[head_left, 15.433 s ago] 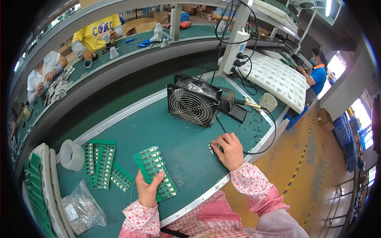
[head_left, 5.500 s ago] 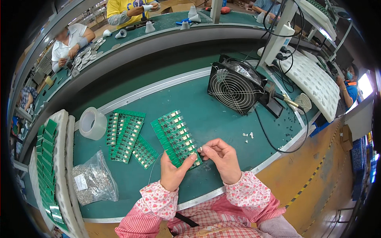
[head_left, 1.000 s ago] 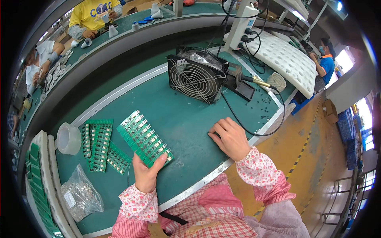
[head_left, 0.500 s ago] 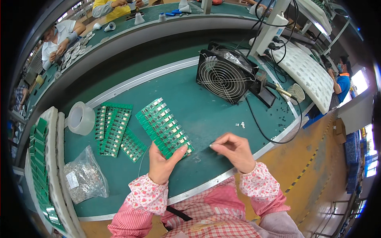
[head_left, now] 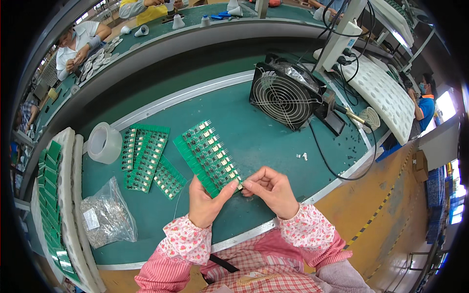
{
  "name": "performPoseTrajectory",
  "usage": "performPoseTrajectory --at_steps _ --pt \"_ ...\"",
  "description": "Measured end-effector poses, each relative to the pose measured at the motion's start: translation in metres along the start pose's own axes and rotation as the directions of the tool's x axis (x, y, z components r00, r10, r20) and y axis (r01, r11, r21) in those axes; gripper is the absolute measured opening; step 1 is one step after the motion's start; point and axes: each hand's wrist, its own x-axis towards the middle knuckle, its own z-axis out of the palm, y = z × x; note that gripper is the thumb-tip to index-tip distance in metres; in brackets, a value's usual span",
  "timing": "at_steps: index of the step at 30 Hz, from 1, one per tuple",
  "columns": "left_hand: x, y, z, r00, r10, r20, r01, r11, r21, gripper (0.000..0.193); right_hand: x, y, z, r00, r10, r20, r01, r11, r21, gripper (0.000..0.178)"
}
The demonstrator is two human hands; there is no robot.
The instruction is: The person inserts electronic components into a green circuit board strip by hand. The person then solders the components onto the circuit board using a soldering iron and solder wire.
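My left hand (head_left: 209, 201) grips the near end of a green circuit board panel (head_left: 207, 157), thumb on top. White parts run in a row along the panel, with metal pins sticking out of its right edge. My right hand (head_left: 271, 190) is at the near right corner of the panel, its thumb and forefinger pinched together. Whatever lies between those fingertips is too small to make out. To the left, several more circuit board panels (head_left: 147, 161) overlap on the green bench. A clear plastic bag (head_left: 109, 215) of small metal-coloured parts lies nearer to me.
A tape roll (head_left: 104, 143) sits left of the boards. Foam trays (head_left: 73, 205) with more boards line the left edge. A black fan (head_left: 283, 95) stands at the back, beside a soldering iron (head_left: 352, 116) and its cable. Small white pieces (head_left: 304, 156) lie at right. Co-workers sit beyond the bench.
My right hand has moved left and in to the panel's near corner; before, it was apart from it. The left hand still holds the panel. The whole view has shifted slightly.
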Motion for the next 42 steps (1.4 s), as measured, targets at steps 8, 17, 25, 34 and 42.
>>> performPoseTrajectory --at_steps 8,17,25,34,42 --pt "-0.001 0.001 -0.004 0.994 -0.106 0.027 0.108 0.99 -0.091 0.021 -0.003 0.004 0.0 0.991 -0.136 -0.015 0.134 0.986 -0.101 0.013" --pt "0.002 0.003 -0.001 0.993 -0.111 0.035 0.113 0.991 -0.072 0.023 0.0 0.001 -0.001 0.98 -0.198 -0.032 0.196 0.98 -0.038 0.013" --pt "-0.002 0.001 0.001 0.998 -0.069 -0.005 0.067 0.988 -0.14 0.025 -0.014 0.002 0.007 0.988 -0.125 -0.093 0.117 0.989 -0.089 0.013" --pt "-0.002 0.017 -0.001 0.985 -0.16 0.058 0.165 0.983 -0.084 0.016 -0.014 0.003 0.009 0.969 -0.244 -0.042 0.226 0.941 -0.251 0.011" --pt "-0.002 0.009 0.001 0.987 -0.144 0.073 0.147 0.989 -0.029 0.013 -0.015 0.007 0.006 0.954 -0.285 -0.088 0.239 0.908 -0.345 0.011"
